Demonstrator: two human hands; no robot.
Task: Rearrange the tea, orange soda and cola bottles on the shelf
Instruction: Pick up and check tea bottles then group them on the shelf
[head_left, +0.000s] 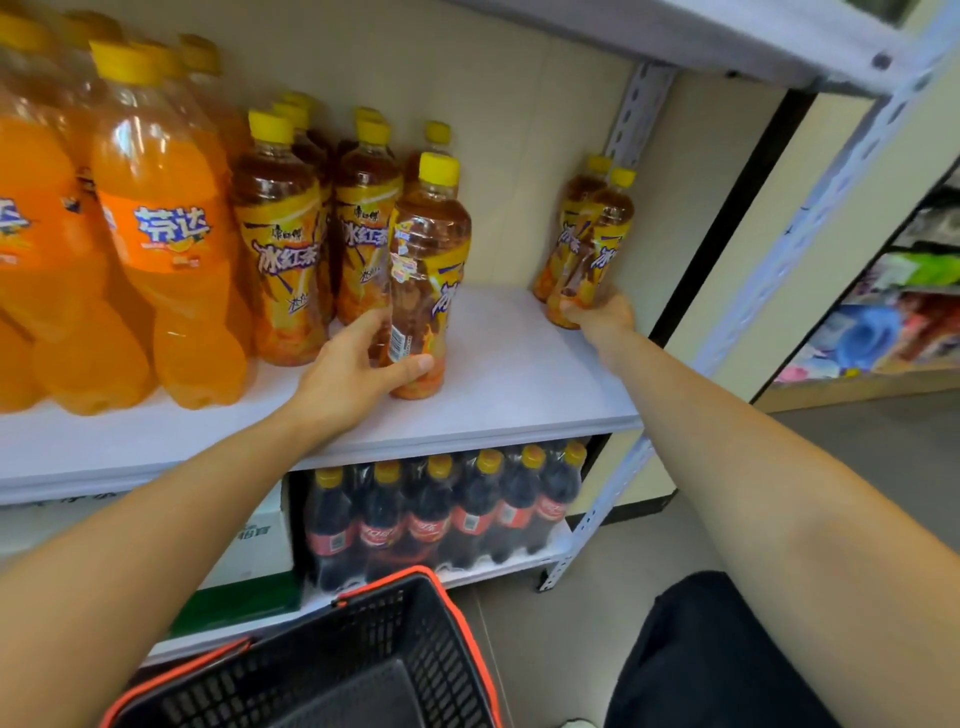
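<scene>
While the person is reaching onto the white shelf (519, 374) with both arms, the left hand (358, 371) is gripping one iced tea bottle (428, 249) low down, with fingers and thumb curling round it. That bottle is sitting just beside the other tea bottles (280, 244), near the front edge. The right hand (602, 314) is wrapping its fingers round the bottom of the corner tea bottle (597, 260), which is touching a second one behind it at the far right end.

Both hands are holding tall bottles down low, so I am thinking a fast pull could make one tip. It could knock its neighbour over or roll off the front.

Every tea bottle is holding brown tea under a yellow cap. The orange soda bottles (166, 234) on the left are looking full too. Below, the cola bottles (441, 514) are sitting tight together in clear wrap. The black basket (395, 670) by the person is showing only its mesh in the part I am seeing.
</scene>
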